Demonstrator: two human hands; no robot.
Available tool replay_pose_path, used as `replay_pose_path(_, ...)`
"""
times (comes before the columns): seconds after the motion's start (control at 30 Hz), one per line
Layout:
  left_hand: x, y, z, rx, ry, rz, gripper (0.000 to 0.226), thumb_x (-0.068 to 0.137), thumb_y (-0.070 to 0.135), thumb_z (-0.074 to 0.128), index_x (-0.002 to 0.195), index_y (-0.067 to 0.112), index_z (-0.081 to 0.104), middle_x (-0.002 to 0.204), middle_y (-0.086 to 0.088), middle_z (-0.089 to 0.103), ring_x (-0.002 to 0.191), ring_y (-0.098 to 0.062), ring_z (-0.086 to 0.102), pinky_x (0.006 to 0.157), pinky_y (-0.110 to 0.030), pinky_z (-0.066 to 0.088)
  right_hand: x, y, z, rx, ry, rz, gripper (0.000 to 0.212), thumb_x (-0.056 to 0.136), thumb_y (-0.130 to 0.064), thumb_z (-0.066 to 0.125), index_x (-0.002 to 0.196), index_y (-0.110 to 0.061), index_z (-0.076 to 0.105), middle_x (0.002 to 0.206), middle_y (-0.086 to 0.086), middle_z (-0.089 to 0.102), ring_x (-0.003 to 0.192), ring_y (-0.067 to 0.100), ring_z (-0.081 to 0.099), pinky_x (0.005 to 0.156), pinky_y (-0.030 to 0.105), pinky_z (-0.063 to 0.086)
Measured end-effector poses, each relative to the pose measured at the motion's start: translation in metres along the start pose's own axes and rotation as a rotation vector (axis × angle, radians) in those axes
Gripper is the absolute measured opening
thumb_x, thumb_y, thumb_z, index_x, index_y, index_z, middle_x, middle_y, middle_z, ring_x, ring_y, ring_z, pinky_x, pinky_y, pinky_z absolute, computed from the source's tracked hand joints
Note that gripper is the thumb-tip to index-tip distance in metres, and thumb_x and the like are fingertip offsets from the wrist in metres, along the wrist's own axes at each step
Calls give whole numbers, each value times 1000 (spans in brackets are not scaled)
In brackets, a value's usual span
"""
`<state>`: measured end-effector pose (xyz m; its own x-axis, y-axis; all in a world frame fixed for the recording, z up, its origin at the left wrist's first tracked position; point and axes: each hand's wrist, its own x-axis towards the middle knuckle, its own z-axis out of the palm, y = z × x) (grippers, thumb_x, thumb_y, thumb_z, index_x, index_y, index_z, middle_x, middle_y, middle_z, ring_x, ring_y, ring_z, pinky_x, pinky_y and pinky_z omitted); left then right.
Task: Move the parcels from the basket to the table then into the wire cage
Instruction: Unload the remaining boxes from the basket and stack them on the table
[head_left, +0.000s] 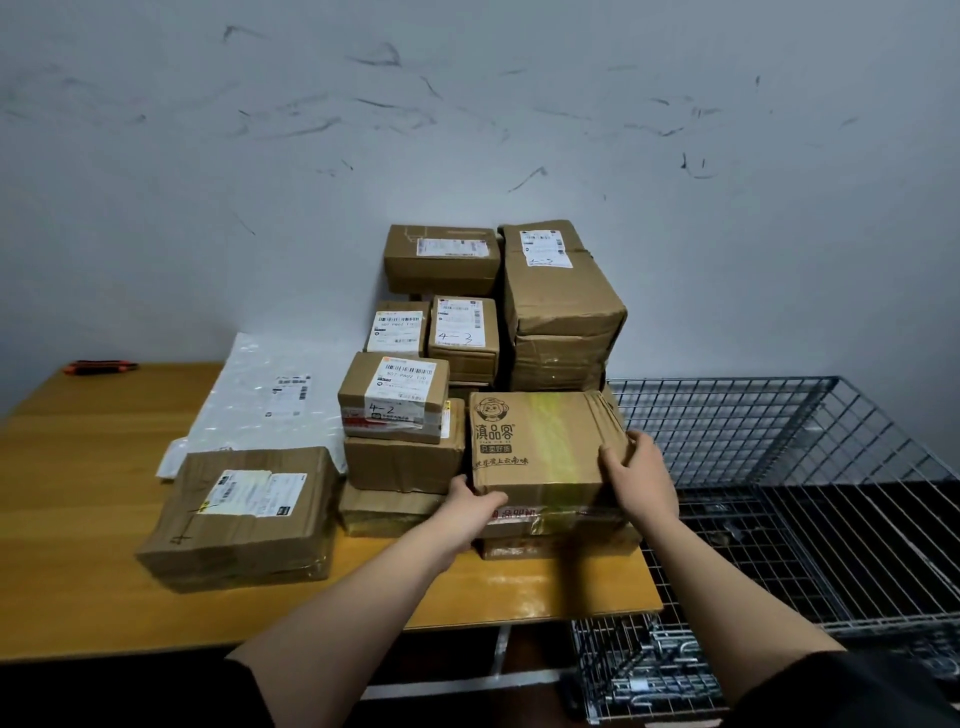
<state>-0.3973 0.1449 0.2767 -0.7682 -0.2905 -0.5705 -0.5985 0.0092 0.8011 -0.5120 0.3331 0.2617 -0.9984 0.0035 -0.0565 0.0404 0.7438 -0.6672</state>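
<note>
A brown cardboard parcel (545, 441) with a printed cartoon logo and yellowish tape sits on top of a low stack at the right end of the wooden table (83, 597). My left hand (475, 501) grips its near left corner. My right hand (641, 475) grips its right side, fingers curled round the edge. Behind and to the left, several more brown parcels (441, 260) are piled against the wall. The wire cage (779, 441) stands right of the table, open at the top. The basket is out of view.
A large flat parcel (244, 514) lies at the table's front left, and a white plastic mailer (270, 400) lies behind it. An orange and black cutter (98, 368) rests at the far left edge. Folded wire panels (639, 670) lie under the table's right end.
</note>
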Motion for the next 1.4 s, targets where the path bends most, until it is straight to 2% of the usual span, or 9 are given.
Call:
replay_pose_path(0.1, -5, 0, -21, 218, 58, 84, 58, 94, 28, 55, 143, 11, 30, 136, -9, 49, 118, -23, 51, 93, -26, 40, -8, -15, -1, -156, 158, -87, 53, 95, -43, 50, 139, -13, 42, 137, 11, 49, 123, 28, 48, 101, 46, 41)
replay_pose_path(0.17, -9, -2, -41, 383, 134, 151, 31, 92, 32, 54, 120, 18, 52, 120, -3, 61, 108, -20, 58, 97, -31, 45, -17, -35, -1, -130, 245, -205, 43, 96, -36, 51, 132, -13, 49, 131, 8, 52, 121, 24, 49, 101, 44, 38)
replay_pose_path(0.27, -23, -10, -78, 537, 282, 241, 10, 90, 34, 52, 88, 26, 59, 92, 6, 68, 91, -17, 63, 87, -38, 52, -35, -80, 10, -84, 237, -418, 27, 95, -30, 53, 118, -17, 59, 117, 1, 59, 109, 17, 52, 95, 37, 42)
replay_pose_path(0.43, -63, -41, -164, 807, 637, 334, 15, 96, 36, 45, 90, 23, 51, 93, 2, 63, 82, -18, 58, 65, -28, 43, -91, -165, 67, -60, 76, -654, 11, 93, -32, 56, 95, -22, 58, 93, -5, 59, 86, 13, 56, 73, 34, 52)
replay_pose_path(0.6, -110, -111, -265, 1037, 817, 263, 26, 94, 37, 42, 111, 20, 51, 110, -2, 60, 98, -23, 61, 72, -32, 44, -176, -222, 145, -134, -96, -868, 9, 90, -31, 56, 89, -22, 56, 89, -5, 58, 83, 15, 56, 65, 29, 46)
replay_pose_path(0.83, -195, -258, -381, 1107, 858, 43, 30, 97, 41, 41, 116, 19, 46, 110, -1, 56, 98, -21, 57, 74, -33, 44, -321, -247, 272, -358, -360, -1060, 22, 92, -34, 52, 103, -16, 55, 102, 4, 57, 97, 24, 55, 73, 34, 45)
replay_pose_path(1.0, -239, -379, -433, 1023, 815, -171, 32, 97, 40, 42, 118, 17, 43, 114, -5, 52, 102, -24, 53, 78, -34, 43, -413, -235, 361, -518, -573, -1088, 36, 98, -37, 46, 125, -15, 49, 120, 6, 52, 110, 26, 51, 81, 34, 44)
replay_pose_path(1.3, -245, -552, -448, 855, 597, -546, 46, 94, 45, 41, 131, 18, 40, 126, -7, 47, 114, -26, 49, 86, -36, 46, -502, -166, 489, -651, -896, -934, 47, 97, -41, 47, 137, -16, 42, 134, 7, 46, 120, 27, 47, 94, 39, 45)
replay_pose_path(1.4, -226, -597, -433, 805, 512, -616, 55, 95, 44, 41, 141, 15, 32, 136, -9, 41, 120, -27, 46, 92, -36, 43, -516, -129, 532, -667, -998, -825, 50, 97, -42, 49, 139, -15, 41, 136, 7, 45, 120, 27, 47, 91, 40, 48)
